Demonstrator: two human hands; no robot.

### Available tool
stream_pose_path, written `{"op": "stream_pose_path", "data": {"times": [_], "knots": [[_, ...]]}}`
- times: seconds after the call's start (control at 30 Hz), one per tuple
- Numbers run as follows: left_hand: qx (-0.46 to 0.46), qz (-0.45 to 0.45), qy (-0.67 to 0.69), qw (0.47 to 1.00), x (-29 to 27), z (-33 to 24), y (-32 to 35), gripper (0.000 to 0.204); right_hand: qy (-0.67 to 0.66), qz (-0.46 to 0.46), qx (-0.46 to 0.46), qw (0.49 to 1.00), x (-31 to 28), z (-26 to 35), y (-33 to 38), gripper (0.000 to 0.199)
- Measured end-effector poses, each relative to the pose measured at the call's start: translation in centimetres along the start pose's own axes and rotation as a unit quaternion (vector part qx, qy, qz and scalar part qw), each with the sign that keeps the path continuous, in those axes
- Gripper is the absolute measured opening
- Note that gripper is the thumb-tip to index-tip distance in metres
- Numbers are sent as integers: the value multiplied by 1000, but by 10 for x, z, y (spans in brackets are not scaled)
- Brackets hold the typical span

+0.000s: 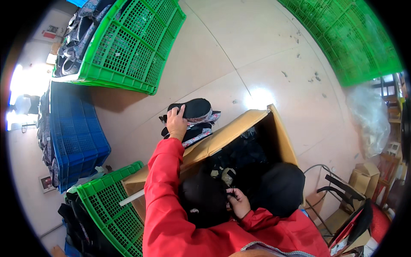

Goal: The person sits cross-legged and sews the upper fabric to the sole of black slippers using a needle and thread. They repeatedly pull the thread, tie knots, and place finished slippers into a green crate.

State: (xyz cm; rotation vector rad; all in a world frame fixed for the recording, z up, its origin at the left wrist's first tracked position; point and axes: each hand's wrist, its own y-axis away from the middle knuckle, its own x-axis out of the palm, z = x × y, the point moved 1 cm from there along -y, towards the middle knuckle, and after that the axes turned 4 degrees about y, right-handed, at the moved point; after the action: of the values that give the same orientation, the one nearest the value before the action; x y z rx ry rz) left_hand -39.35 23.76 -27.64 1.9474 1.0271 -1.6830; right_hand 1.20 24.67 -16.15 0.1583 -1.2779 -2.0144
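Observation:
My left hand reaches out past the carton, its fingers closed over the near end of a cloth shoe. The shoe has a black sole facing up and a flowered side. It lies on top of another flowered black shoe beside the carton's far edge. Close to my lap, between my black-clad knees, my right hand has its fingertips pressed together. Whatever they hold is too dark and small to make out.
In front of me an open cardboard carton holds dark pieces in its shade. Green crates and a blue crate of shoes stand left, with another green crate nearer. A green crate stands far right, above a plastic bag.

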Motion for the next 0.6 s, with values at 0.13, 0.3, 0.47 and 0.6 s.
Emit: {"op": "stream_pose_path", "data": {"times": [0.13,0.3,0.47,0.6], "knots": [[70,5,72,995,-29,4,25,51,-4,16,-27,999,4,0,4,23],[111,47,51,991,-78,-35,53,45,30,47,-89,994,2,-4,9,23],[51,135,28,989,-106,-37,63,41,12,91,-35,995,-5,-1,28,28],[-5,104,4,995,-146,-39,60,30,6,138,-25,990,-4,8,37,31]]}}
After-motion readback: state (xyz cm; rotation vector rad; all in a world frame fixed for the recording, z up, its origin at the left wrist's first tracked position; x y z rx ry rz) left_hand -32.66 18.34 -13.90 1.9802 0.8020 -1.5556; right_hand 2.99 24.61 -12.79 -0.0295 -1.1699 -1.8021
